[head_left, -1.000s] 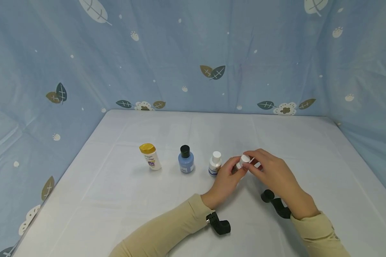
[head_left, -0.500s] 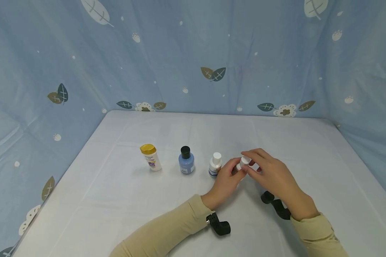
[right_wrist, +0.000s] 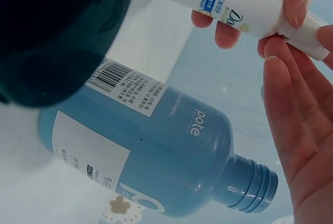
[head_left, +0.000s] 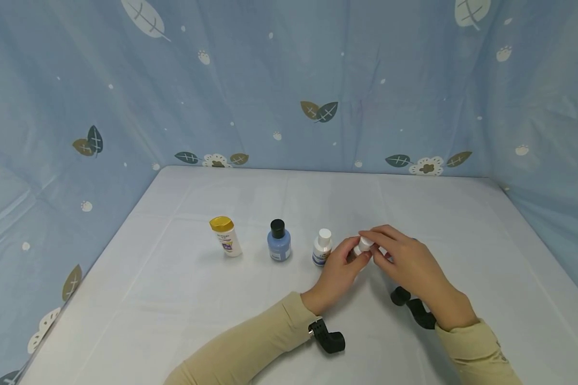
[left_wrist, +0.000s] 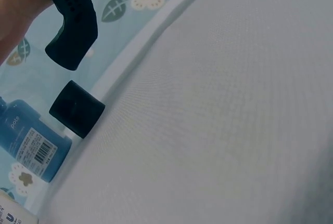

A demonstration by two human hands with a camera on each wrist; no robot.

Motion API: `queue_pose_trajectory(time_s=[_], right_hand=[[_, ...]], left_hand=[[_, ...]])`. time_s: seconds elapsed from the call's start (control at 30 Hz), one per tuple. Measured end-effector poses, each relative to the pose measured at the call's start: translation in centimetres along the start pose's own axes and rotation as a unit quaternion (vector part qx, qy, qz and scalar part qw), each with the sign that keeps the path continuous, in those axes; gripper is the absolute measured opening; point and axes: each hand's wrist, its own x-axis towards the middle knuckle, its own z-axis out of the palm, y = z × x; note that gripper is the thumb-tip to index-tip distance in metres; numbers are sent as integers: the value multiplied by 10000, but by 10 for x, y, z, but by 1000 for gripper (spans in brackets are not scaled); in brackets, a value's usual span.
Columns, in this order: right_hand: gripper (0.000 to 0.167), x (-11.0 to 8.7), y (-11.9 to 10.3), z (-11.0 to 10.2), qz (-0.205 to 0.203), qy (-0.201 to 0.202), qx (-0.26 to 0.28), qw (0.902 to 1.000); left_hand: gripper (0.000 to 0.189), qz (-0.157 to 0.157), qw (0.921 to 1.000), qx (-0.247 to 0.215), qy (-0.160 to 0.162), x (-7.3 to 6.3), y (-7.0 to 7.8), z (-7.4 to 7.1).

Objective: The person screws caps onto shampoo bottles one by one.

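In the right wrist view, a white Dove bottle (right_wrist: 234,5) with a white cap (right_wrist: 307,39) lies slanted between the hands. My left hand (head_left: 334,275) grips its body, with fingers wrapped round it. My right hand (head_left: 407,262) has thumb and fingertips at the cap, pinching it from both sides. Close by stands a blue bottle (right_wrist: 151,146) with a bare threaded neck; in the head view my right hand hides most of it. A black cap (head_left: 401,295) sits on the table beside the right wrist.
To the left stand a white bottle with white cap (head_left: 322,247), a blue bottle with black cap (head_left: 279,240) and a white bottle with gold cap (head_left: 225,236). White cloth covers the table (head_left: 173,310). Black wrist cameras (head_left: 328,338) hang below each wrist.
My right fingertips have shifted slightly left around the cap, and the index finger now reaches further over it. My left hand and the standing bottles keep their places.
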Motion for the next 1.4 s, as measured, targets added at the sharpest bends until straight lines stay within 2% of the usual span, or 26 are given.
queue_pose_trajectory(time_s=[0.23,0.37,1.0,1.4], right_hand=[[37,-1,0,1,50,105,-57,9999],[37,-1,0,2,115,167,-61,9998],[37,0,-5,5,337,303,-60,9990],[46,0,-2,0,99,71,-100,9999]], left_hand=[[28,-67,9998,-204,-31,-6,28,-5],[28,-150,9996,-215,-63,-6,34,-6],[30,-156,9998,-140,13,-7,32,-7],[29,-41,10000,-9,51,-6,32,-6]])
